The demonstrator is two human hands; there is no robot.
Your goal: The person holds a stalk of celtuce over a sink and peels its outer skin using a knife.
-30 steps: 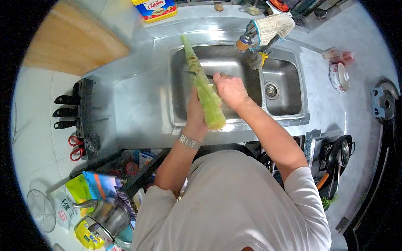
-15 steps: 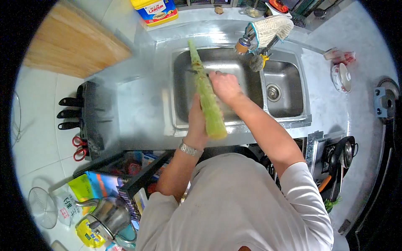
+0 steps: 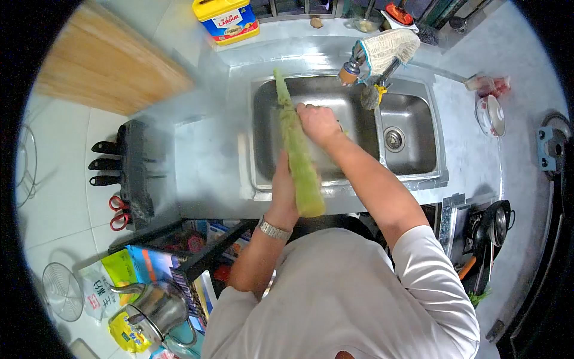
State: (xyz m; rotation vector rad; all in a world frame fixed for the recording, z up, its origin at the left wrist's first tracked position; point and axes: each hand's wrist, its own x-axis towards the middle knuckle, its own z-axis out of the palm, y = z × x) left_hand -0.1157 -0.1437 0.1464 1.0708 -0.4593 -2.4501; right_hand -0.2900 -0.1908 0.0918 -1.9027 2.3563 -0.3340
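A long pale-green celtuce stem slants over the large sink basin, its thick cut end toward me and its thin end toward the back rim. My left hand, with a metal watch on the wrist, is wrapped round the stem's lower part from the left and below. On the stem's right side, my right hand is closed in a fist near the upper half. A small dark edge shows across the stem by that fist, but the tool it belongs to is mostly hidden.
The faucet with a cloth glove over it stands behind the divider, beside the small basin. Black-handled knives and red scissors hang at left. A wooden board leans at back left. An open drawer lies below.
The whole view has shifted slightly, so the sink and stem appear lower. My right hand has moved a little along the stem toward me. My left hand keeps its hold.
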